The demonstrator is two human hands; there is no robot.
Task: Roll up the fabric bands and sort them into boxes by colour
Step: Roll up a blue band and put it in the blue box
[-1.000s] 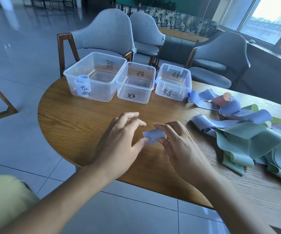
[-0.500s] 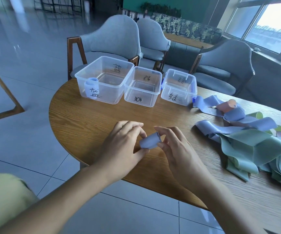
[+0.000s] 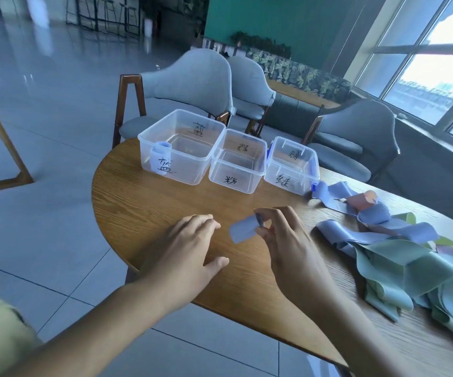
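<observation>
Blue roll [image 3: 243,232]: small rolled-up band, pinched at its right end, held just above the table between the two hands.
Right hand [image 3: 288,240]: thumb and fingertips closed round the roll's end, other fingers curled in beside them.
Left hand [image 3: 190,248]: flat-ish and relaxed, fingers loosely bent, holding nothing, just beside the roll but not touching.
Handling guess: light, soft, a bit springy, so probably wants to uncoil if let go. Best pinched across the coil, over the loose tail, not by one edge. Not fragile, fine to drop in.
Blue box [image 3: 181,148]: biggest of three clear tubs, far left, handwritten label, already one blue roll [image 3: 160,151] standing in its near-left corner. Likely where this one goes.
Middle box [image 3: 237,161]: nothing inside as far as visible.
Right box [image 3: 292,164]: blue clips on the sides, contents hard to make out.
Loose bands [image 3: 377,232]: blue ones tangled to the right, with a pink roll [image 3: 361,201] lying on them.
Green bands [image 3: 410,270]: heaped at the right edge, unrolled, partly hanging off. Plenty left to do.
Table [image 3: 143,213]: round wood top, visible grain, probably decent grip for rolling.
Room: grey padded chairs [image 3: 192,83] behind the boxes, shiny tile floor, big windows on the right, teal wall at the back.
</observation>
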